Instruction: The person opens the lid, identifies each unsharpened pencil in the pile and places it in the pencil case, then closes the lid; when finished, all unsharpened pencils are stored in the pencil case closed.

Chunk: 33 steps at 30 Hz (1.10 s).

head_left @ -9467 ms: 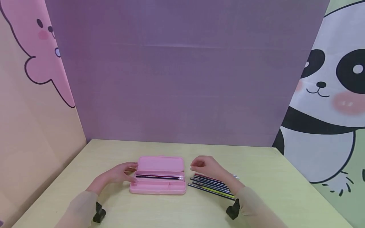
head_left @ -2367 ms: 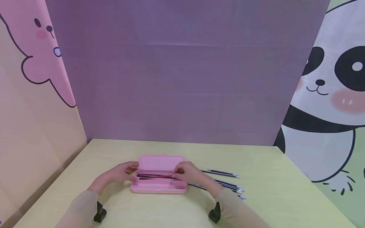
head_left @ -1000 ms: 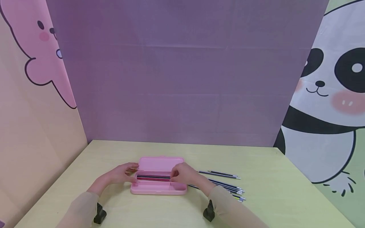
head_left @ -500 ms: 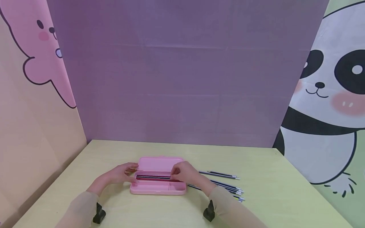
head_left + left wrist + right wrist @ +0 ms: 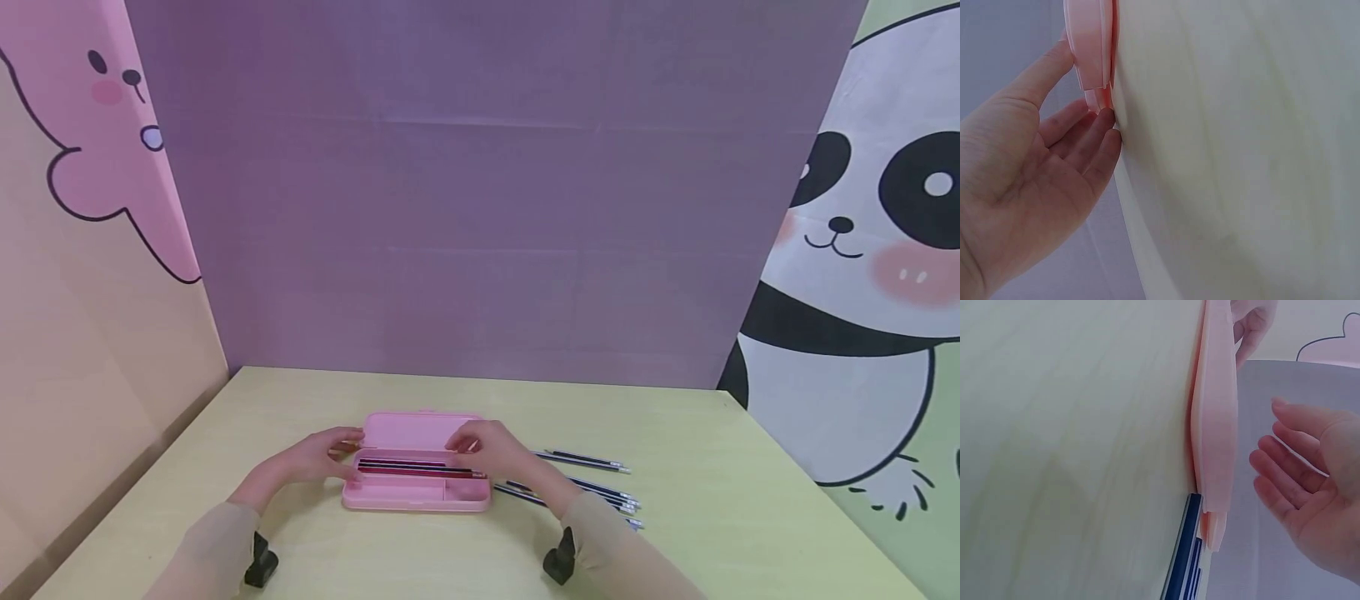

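Note:
A pink pencil case (image 5: 397,496) stands on the table with its lid folded back. Several pencils lie side by side in its long rear compartment, dark ones behind and a red pencil (image 5: 468,474) in front. My left hand (image 5: 318,456) touches the case's left end, thumb at the box and fingers by the lid; the left wrist view shows these fingers loosely bent against the pink plastic. Over the case's right end hovers my right hand (image 5: 491,450), apart from the pencils. Its fingers are relaxed and hold nothing in the right wrist view.
Right of the case, loose dark pencils (image 5: 588,461) lie on the table (image 5: 712,500), with more pencils (image 5: 615,497) partly under the right forearm. A purple panel (image 5: 480,208) rises behind the table.
My right hand brought the red pencil from the pile, laid it in the case's rear compartment and let go, lifting slightly. The loose pencils spread out. My left hand stayed at the case.

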Available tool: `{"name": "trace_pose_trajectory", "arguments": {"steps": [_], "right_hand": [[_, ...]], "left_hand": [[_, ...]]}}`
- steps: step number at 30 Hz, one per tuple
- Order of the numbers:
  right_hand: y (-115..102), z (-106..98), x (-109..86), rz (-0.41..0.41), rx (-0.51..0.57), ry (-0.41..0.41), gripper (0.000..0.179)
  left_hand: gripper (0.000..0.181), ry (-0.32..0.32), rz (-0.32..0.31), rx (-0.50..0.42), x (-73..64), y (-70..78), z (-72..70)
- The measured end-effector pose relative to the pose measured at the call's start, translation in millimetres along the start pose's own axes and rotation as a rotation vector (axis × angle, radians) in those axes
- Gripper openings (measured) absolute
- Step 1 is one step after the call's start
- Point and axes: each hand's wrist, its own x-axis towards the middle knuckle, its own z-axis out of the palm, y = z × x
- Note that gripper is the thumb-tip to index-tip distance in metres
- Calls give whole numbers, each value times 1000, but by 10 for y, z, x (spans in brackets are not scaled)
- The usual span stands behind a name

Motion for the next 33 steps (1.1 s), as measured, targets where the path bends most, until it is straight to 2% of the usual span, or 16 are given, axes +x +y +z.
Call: {"name": "trace_pose_trajectory", "arguments": {"steps": [7, 14, 24, 33], "right_hand": [[-4, -79, -99, -10, -16, 26, 24], [19, -181, -186, -54, -42, 48, 27], [112, -316, -313, -14, -44, 67, 29], [232, -432, -433, 31, -65, 89, 31]], "left_hand": [[72, 3, 11, 2, 16, -18, 0], [73, 3, 16, 2, 19, -21, -1], [75, 7, -20, -19, 30, -31, 2], [74, -2, 6, -7, 14, -33, -4]]}}
